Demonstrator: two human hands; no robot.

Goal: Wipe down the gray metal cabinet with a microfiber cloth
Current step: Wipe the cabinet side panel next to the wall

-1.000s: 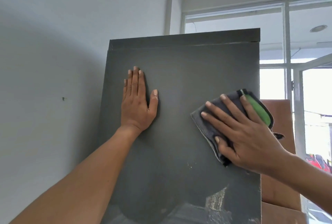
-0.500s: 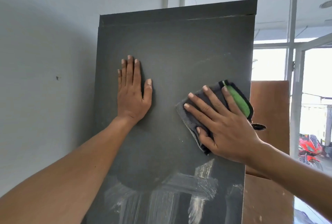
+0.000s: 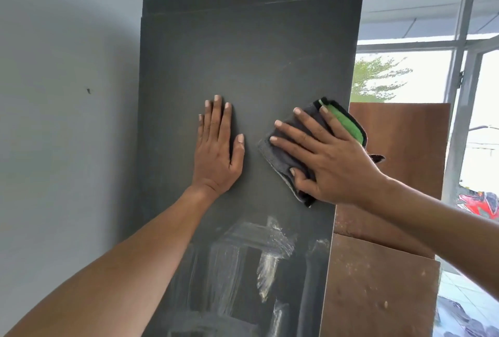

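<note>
The gray metal cabinet [image 3: 243, 53] stands upright in front of me, its flat side panel facing the camera. My left hand [image 3: 216, 153] lies flat on the middle of the panel, fingers straight and pointing up. Just to its right, my right hand [image 3: 329, 163] presses a folded microfiber cloth [image 3: 278, 161] against the panel near the cabinet's right edge. Its fingers are spread straight over the cloth and the thumb lies on the cloth's lower edge. The cloth is dark gray with a green layer showing at its upper right.
White smears [image 3: 264, 250] streak the panel's lower part. A pale wall [image 3: 67, 120] adjoins the cabinet on the left. Brown wooden boards [image 3: 399, 147] stand to the right behind it. Beyond them is a window frame [image 3: 459, 93], with a red motorcycle [image 3: 480, 204] outside.
My right hand has slid the cloth left, closer to my left hand. Both hands now sit lower on the panel, and the smeared lower part has come into view.
</note>
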